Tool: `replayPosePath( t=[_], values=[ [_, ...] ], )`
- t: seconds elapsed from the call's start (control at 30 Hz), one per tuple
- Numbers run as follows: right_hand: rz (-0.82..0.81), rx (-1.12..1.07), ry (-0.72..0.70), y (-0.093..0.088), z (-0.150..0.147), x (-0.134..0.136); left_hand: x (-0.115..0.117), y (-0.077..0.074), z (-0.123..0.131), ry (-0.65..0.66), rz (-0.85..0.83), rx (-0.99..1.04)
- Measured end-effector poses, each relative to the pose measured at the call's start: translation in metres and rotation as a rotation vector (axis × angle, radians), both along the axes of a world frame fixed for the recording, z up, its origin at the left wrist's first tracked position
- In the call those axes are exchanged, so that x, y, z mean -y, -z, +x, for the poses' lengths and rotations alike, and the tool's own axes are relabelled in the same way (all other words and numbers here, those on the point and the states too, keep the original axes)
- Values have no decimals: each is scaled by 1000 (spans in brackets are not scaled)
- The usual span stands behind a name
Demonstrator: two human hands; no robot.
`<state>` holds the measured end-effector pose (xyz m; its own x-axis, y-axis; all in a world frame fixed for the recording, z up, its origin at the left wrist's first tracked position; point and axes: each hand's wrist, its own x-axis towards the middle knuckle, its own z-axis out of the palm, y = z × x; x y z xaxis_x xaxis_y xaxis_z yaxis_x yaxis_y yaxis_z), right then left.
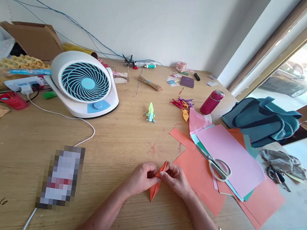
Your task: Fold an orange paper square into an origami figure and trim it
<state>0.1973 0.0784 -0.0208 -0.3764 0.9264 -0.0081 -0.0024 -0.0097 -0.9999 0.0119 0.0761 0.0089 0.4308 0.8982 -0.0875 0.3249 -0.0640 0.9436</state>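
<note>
A narrow, pointed piece of folded orange paper [154, 190] is between my two hands, just above the near part of the table. My left hand [142, 177] pinches its left side near the upper part. From the right, my right hand [176, 179] grips the same piece, thumb and fingertips meeting near its top. Its lower tip points down toward me, and my fingers hide some of its middle. Farther off, a small folded paper figure [150, 113] in yellow-green and light blue stands on the wood.
Scissors [218, 169] lie on stacked coloured paper [236, 153] at the right. Behind are a red bottle [211, 102], colourful folded paper pieces [182, 105] and a teal bag [261, 118]. A white fan [85, 84] stands left, with a cable [93, 131] crossing the wooden table [98, 183].
</note>
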Motion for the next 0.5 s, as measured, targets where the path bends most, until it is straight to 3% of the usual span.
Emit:
replayPosePath(
  t=[0.27, 0.5],
  values=[
    [12, 31, -58, -4, 0, -2, 1, 6, -8, 43, -74, -34],
    [33, 60, 46, 0, 0, -6, -8, 3, -8, 125, -131, -123]
  ],
)
